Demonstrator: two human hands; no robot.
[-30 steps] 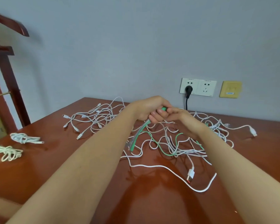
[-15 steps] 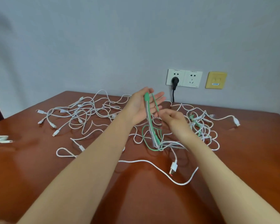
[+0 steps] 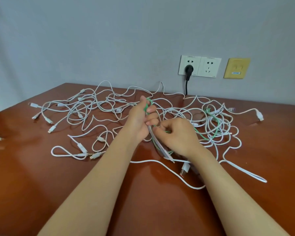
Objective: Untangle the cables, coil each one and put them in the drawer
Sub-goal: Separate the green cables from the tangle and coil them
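Reddish tabletop (image 3: 41, 176): left hand (image 3: 138, 121) grips the looped green cable (image 3: 145, 107); right hand (image 3: 179, 135) pinches its strand, which runs toward three o'clock into white cables (image 3: 82, 108). Best to feed slack gently, keeping the loops even.

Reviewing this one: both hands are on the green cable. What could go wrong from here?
1. The green cable, gripped by the left hand and pinched by the right hand, runs on into the white cables on the right. Pulling hard may tighten a knot there or drag that tangle along.
2. The loops gathered in the left hand look loose. They could spill apart if that grip eases.
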